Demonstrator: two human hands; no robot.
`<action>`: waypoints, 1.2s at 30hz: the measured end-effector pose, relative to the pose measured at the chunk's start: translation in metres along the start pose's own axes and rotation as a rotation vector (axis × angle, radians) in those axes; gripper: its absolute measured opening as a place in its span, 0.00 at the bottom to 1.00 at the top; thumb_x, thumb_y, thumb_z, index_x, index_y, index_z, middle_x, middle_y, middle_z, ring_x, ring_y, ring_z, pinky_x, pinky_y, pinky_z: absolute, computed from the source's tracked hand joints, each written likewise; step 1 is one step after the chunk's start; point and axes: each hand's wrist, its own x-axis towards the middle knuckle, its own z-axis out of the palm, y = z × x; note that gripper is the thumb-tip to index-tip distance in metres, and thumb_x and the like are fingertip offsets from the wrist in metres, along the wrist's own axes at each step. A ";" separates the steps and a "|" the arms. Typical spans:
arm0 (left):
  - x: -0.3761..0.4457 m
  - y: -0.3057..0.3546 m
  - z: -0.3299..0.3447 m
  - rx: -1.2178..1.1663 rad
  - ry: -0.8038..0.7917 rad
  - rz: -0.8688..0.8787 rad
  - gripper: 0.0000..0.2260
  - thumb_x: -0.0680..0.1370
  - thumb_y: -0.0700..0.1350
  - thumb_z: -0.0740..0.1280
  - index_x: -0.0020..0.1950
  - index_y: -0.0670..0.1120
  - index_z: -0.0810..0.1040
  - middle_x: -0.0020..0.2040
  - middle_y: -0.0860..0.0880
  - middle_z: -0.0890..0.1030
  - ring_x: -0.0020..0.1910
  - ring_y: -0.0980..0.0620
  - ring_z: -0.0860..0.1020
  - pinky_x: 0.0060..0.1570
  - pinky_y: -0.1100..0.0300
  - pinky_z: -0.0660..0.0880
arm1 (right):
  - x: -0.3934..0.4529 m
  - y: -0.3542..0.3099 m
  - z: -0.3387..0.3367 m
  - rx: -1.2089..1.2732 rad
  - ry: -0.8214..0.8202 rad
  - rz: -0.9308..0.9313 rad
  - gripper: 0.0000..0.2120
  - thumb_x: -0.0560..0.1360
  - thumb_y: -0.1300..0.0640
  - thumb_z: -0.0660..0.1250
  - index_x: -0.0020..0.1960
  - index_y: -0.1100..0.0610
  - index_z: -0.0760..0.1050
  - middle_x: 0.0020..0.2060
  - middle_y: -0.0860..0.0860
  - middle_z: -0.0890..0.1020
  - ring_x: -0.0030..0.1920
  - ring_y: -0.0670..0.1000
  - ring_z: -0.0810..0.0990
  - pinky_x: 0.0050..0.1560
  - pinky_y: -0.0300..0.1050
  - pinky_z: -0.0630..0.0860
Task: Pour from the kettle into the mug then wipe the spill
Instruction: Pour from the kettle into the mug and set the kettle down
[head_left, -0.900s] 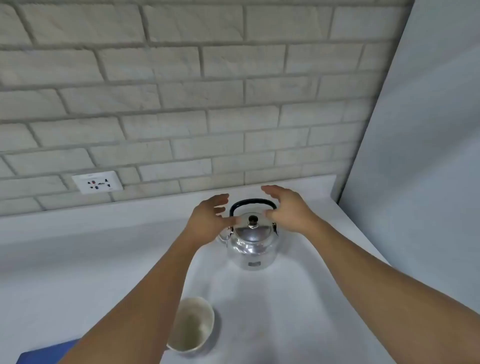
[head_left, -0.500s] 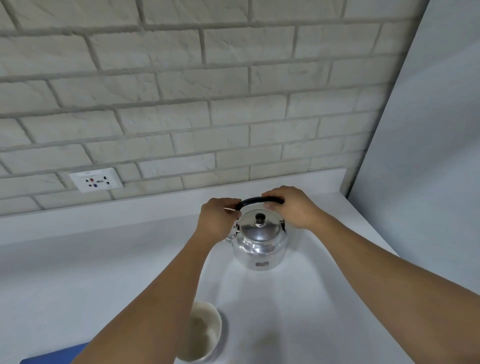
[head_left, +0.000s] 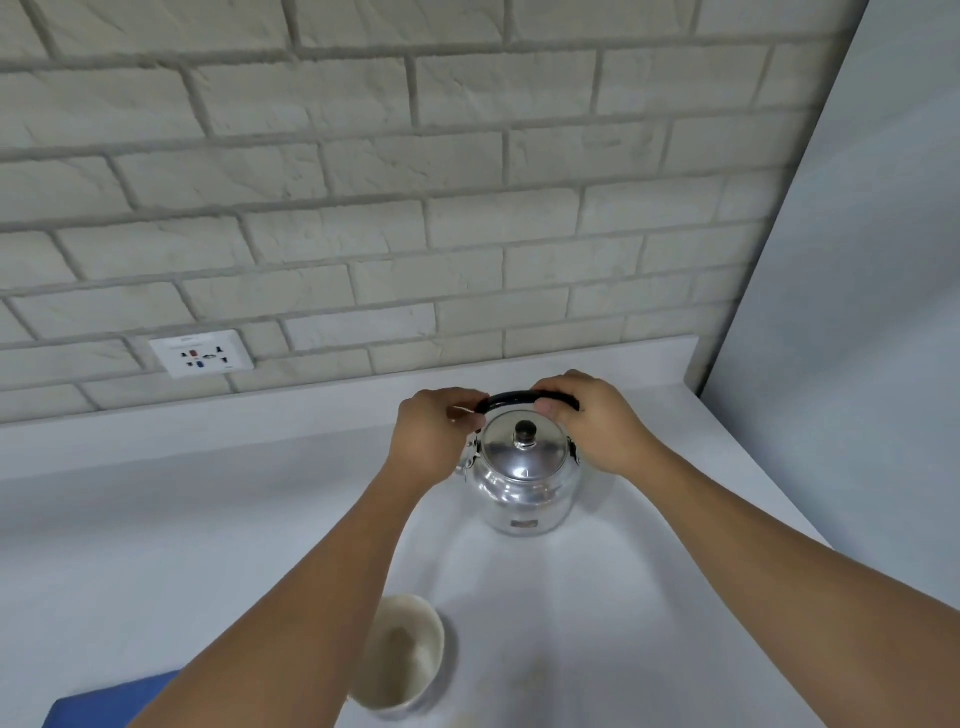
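Note:
A shiny steel kettle (head_left: 524, 480) with a black-knobbed lid stands upright on the white counter (head_left: 208, 519) near the back wall. Its black arched handle (head_left: 511, 399) is raised. My right hand (head_left: 592, 423) is closed around the handle's right end. My left hand (head_left: 434, 436) is closed on the kettle's left side, at the handle's left end and over the spout. A white mug (head_left: 402, 652) stands empty near the front edge, partly hidden behind my left forearm. A blue cloth (head_left: 109, 701) lies at the bottom left corner.
A brick wall runs behind the counter, with a white power socket (head_left: 201, 353) at the left. A plain grey wall (head_left: 857, 312) closes the right side. The counter's right edge runs diagonally under my right forearm.
Both hands were spread open above the kettle. They have come down and closed on the handle's two ends. The kettle has stayed in place on the counter.

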 end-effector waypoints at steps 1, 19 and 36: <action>-0.002 0.003 -0.004 -0.008 0.005 0.011 0.13 0.76 0.36 0.74 0.59 0.46 0.87 0.53 0.49 0.89 0.49 0.53 0.87 0.53 0.70 0.77 | -0.003 -0.006 -0.001 0.011 0.018 -0.006 0.09 0.79 0.56 0.68 0.58 0.52 0.83 0.46 0.50 0.81 0.48 0.48 0.79 0.48 0.35 0.69; -0.149 -0.034 -0.125 -0.172 -0.055 -0.029 0.10 0.77 0.44 0.76 0.54 0.59 0.87 0.54 0.61 0.88 0.54 0.61 0.86 0.53 0.70 0.79 | -0.081 -0.095 -0.046 0.198 0.144 -0.236 0.09 0.79 0.59 0.69 0.52 0.45 0.82 0.42 0.36 0.82 0.45 0.36 0.79 0.48 0.24 0.69; -0.242 -0.130 -0.081 -0.221 -0.070 -0.193 0.23 0.72 0.39 0.80 0.64 0.57 0.83 0.60 0.58 0.85 0.60 0.58 0.83 0.64 0.62 0.78 | -0.141 -0.098 -0.016 0.130 -0.019 -0.275 0.07 0.74 0.50 0.70 0.51 0.42 0.84 0.39 0.46 0.79 0.41 0.48 0.77 0.44 0.30 0.70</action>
